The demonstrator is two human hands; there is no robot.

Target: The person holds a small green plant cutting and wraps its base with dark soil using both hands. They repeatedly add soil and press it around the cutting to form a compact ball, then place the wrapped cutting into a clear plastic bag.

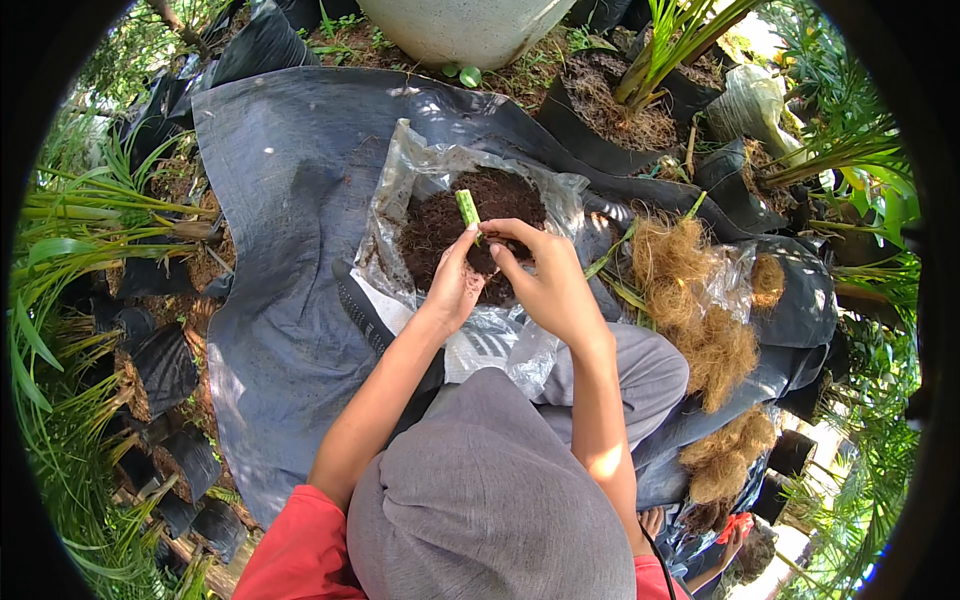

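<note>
A short, mottled green plant cutting (467,207) stands upright between the fingers of my left hand (459,279), whose palm bears soil. The fingertips of my right hand (551,271) meet the left ones at the lower end of the cutting. Whether they grip it or only touch it is hard to see, since that end is mostly hidden by fingers. Below both hands, dark crumbly soil (431,217) fills the middle of a clear plastic sheet or bag (566,196). My shoe (360,300) rests beside its left edge.
A dark blue-black ground sheet (277,300) lies under everything. Clumps of brown coconut fibre (667,270) and long green leaves (619,251) lie at right. A large pale pot (465,30) stands ahead. Black grow bags (161,371) line the left. Another person's hand (733,544) shows lower right.
</note>
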